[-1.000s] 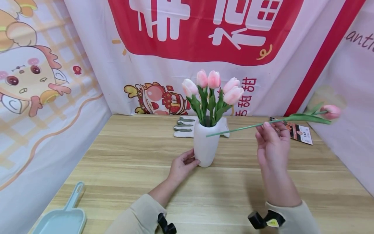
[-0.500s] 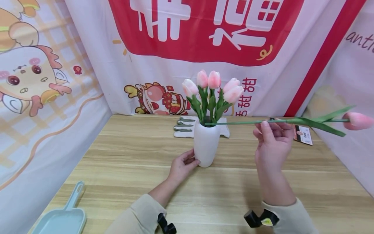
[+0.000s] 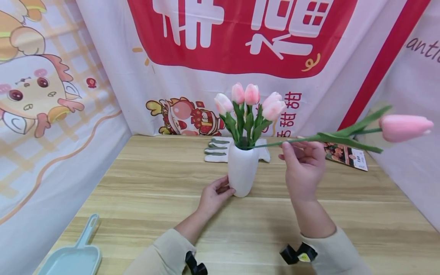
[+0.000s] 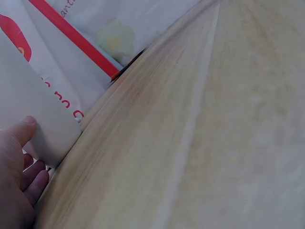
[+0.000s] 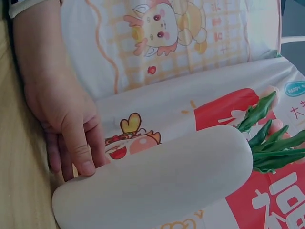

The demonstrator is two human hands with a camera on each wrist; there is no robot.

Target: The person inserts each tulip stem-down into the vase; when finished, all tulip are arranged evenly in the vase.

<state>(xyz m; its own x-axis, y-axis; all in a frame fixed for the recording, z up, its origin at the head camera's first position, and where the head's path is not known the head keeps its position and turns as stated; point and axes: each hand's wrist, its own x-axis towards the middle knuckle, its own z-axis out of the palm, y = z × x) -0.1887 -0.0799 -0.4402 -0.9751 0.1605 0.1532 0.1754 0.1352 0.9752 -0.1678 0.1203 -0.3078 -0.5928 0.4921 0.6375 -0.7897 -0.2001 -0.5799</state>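
A white vase (image 3: pixel 242 173) stands upright on the table with several pink tulips (image 3: pixel 252 94) in it. My left hand (image 3: pixel 214 196) holds its base, thumb in front and fingers at the side. That vase wall (image 4: pixel 35 105) and my left hand (image 4: pixel 16 174) also appear in the left wrist view. My right hand (image 3: pixel 304 168) pinches the green stem of another pink tulip (image 3: pixel 405 128), held nearly level, bloom to the right. Its stem end reaches the vase mouth; how far inside, I cannot tell. The right wrist view shows the vase (image 5: pixel 157 181) and my left hand (image 5: pixel 71 124).
White and grey-green gloves (image 3: pixel 217 149) lie behind the vase. A printed packet (image 3: pixel 354 157) lies at the back right of the wooden table (image 3: pixel 144 183). A light blue dustpan (image 3: pixel 73 258) is at the front left. Printed cloth (image 3: pixel 113 46) hangs behind and at the sides.
The right hand has moved left with the tulip, bringing its stem end from in front of the vase up to its mouth. The bloom has swung nearer the camera. My left hand stays put.
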